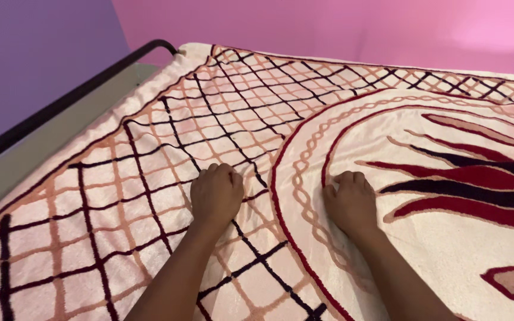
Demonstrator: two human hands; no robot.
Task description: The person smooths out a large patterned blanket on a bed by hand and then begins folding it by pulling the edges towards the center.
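On the bed, a plush cream blanket (pixel 388 249) with a dark-and-tan lattice border and a red oval medallion covers nearly the whole surface. Left hand (pixel 215 196) sits on the lattice part, fingers curled under, knuckles up, pressing into the pile; looks like it's bunching a little fabric, but whether it actually pinches any I can't tell. Right hand (pixel 350 202) same posture, just inside the red oval ring, fingers folded down against the blanket. Hands near each other, not touching. Coverage: blanket reaches the far edge by the pink wall (pixel 340 30) and runs over the left side next to the black bed rail (pixel 60 101), where a strip of pale bed frame (pixel 37 154) shows. Judgement: spreading mostly done. Left: light ripples in the lattice area ahead of the left hand, plus some rumpling along the left edge. Right and near edges out of frame, can't rate those.
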